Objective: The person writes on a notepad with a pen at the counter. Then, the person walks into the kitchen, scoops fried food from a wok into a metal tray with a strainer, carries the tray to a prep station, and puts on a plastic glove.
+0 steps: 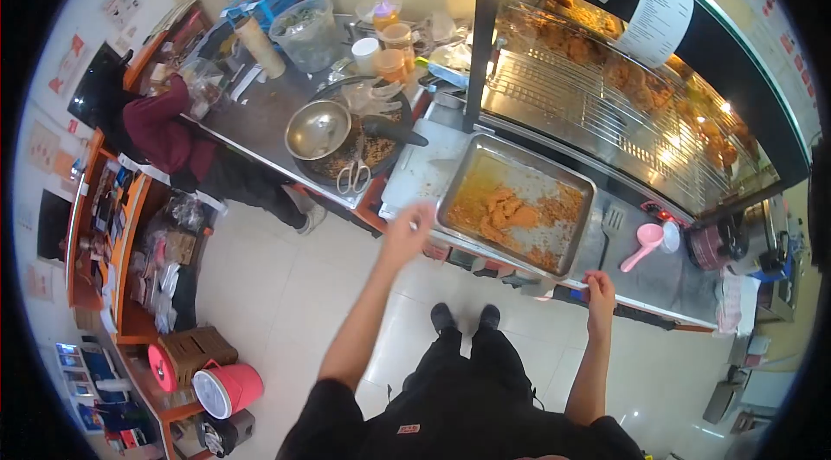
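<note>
A rectangular metal tray (582, 239) sits on the counter in front of me, holding orange-brown crumbly food and yellowish oil. My left hand (407, 237) hovers by its left front corner, fingers curled and slightly blurred, so a grip cannot be made out. Near the right front corner, my right hand (599, 300) is closed at the counter's edge; what its fingers hold, if anything, is hidden. Left of the tray lies a white cutting board (420, 174). A slotted spatula (610, 226) and a pink scoop (645, 245) rest to the tray's right.
A glass-fronted warming cabinet (580, 105) with fried food on racks stands behind the tray. On the left counter, a metal bowl (318, 130) and scissors (353, 177) rest over a dark pan. A co-worker in a maroon sleeve (157, 114) works at the far left. A red cooler (234, 389) stands behind.
</note>
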### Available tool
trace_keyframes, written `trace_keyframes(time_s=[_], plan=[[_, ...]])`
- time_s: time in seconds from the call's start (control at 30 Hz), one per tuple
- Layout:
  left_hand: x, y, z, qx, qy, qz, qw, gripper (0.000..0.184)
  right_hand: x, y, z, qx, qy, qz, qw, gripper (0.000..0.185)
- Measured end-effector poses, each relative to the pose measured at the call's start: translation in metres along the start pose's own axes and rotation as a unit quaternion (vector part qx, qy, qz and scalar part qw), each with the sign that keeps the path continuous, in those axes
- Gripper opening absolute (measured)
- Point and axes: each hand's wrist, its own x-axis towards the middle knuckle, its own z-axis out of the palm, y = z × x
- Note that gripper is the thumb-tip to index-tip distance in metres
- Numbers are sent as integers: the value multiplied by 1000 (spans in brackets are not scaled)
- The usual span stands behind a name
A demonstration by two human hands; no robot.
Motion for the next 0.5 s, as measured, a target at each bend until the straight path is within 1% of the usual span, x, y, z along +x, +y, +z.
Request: trace_keyframes(time_s=[0.03, 0.07, 0.1, 0.13, 0.2, 0.27, 0.33, 0.37, 0.4, 0.43, 0.5], plan=[[42, -8, -11, 23, 34, 39, 998, 16, -4, 0, 1, -10, 1, -1, 1000, 13], [83, -8, -26, 19, 67, 49, 996, 14, -9, -1, 1, -19, 3, -3, 1000, 13], [125, -12, -38, 14, 121, 118, 986, 15, -15, -1, 0, -28, 8, -3, 1000, 13], [159, -26, -54, 58, 139, 54, 987, 18, -22, 0, -5, -39, 14, -10, 999, 13], [224, -62, -81, 208, 218, 80, 950, 24, -37, 1, -21, -62, 30, -23, 997, 12], [272, -108, -100, 296, 275, 78, 911, 36, -56, 3, -41, -90, 58, -1, 994, 12], [307, -152, -119, 307, 201, -26, 930, 46, -73, 7, -62, -113, 91, 33, 989, 12], [315, -150, -118, 233, 165, -101, 953, 48, -80, 11, -73, -125, 108, 50, 985, 12], [317, -140, -120, 158, 125, -178, 963, 49, -87, 17, -83, -116, 125, 54, 984, 12], [317, -131, -117, 82, 85, -256, 959, 51, -93, 21, -92, -108, 140, 59, 983, 12], [318, -125, -105, 55, 90, -248, 963, 51, -99, 25, -99, -89, 154, 71, 981, 12]])
